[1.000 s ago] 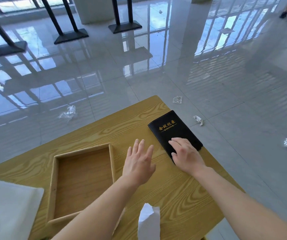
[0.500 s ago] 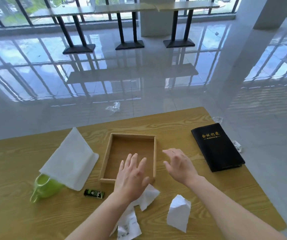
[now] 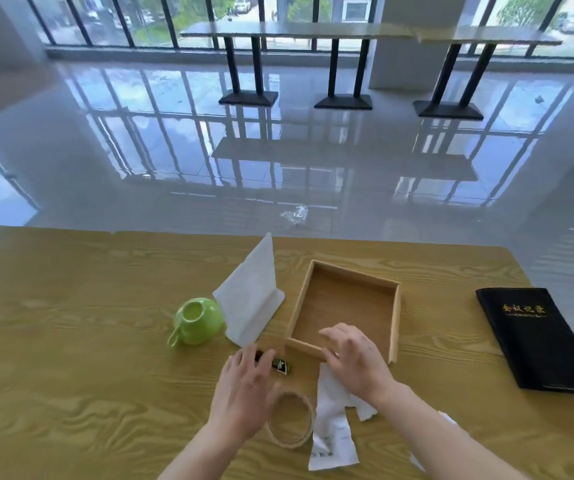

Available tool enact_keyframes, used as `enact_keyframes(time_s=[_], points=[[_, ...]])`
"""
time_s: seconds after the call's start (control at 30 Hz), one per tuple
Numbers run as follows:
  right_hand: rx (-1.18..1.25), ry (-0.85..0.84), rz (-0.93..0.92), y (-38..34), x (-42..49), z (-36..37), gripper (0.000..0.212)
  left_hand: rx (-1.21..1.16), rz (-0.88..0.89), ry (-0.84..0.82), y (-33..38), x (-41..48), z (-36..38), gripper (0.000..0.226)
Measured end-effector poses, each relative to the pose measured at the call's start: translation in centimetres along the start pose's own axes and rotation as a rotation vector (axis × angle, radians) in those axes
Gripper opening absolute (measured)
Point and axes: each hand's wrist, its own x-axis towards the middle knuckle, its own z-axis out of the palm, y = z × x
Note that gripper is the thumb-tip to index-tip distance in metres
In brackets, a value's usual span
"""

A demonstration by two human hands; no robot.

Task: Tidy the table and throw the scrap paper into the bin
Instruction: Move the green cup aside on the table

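Note:
On the wooden table (image 3: 71, 341) lies a torn strip of white scrap paper (image 3: 330, 434), partly under my right hand (image 3: 351, 362). That hand rests at the near rim of an empty wooden tray (image 3: 396, 323), fingers spread. My left hand (image 3: 244, 393) hovers open with its fingertips at a small black object (image 3: 280, 366). A roll of tape (image 3: 290, 424) lies just right of the left wrist. No bin is in view.
A green cup (image 3: 197, 320) lies tipped beside a white folded cloth (image 3: 251, 299). A black notebook (image 3: 538, 337) sits near the table's right edge. Crumpled plastic (image 3: 294, 214) lies on the glossy floor beyond. Bar tables stand by the far windows.
The view has swung left from the notebook to the tray. My right hand left the notebook and moved to the tray's near rim; my left hand moved down to the small black object.

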Motion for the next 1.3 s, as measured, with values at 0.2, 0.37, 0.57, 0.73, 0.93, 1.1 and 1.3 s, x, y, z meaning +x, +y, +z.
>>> enact_keyframes(time_s=[0.2,0.37,0.57,0.73,0.93,1.1,1.3], points=[[0.051,-0.099,0.017,-7.4,1.6,4.7,0.028,-0.136,-0.198,0.053,-8.9,-1.7,-0.9,0.051],[0.101,-0.151,0.090,-12.7,3.2,8.9,0.033,-0.341,-0.433,0.073,-15.3,-0.1,-1.8,0.049],[0.154,-0.214,0.250,-16.7,5.7,12.7,0.039,-0.446,-0.526,-0.011,-19.1,3.7,-1.4,0.049],[0.204,-0.231,0.343,-18.3,7.9,14.3,0.046,-0.443,-0.502,0.011,-20.5,5.5,-0.8,0.026],[0.243,-0.254,0.361,-18.7,8.7,15.5,0.055,-0.491,-0.466,0.082,-21.1,3.9,-1.5,0.015],[0.244,-0.181,0.232,-18.7,7.1,16.0,0.062,-0.569,-0.435,0.164,-22.2,0.8,-2.1,0.014],[0.332,-0.186,0.056,-18.7,5.7,14.7,0.066,-0.907,-0.504,0.081,-23.6,-2.2,-3.1,0.027]])
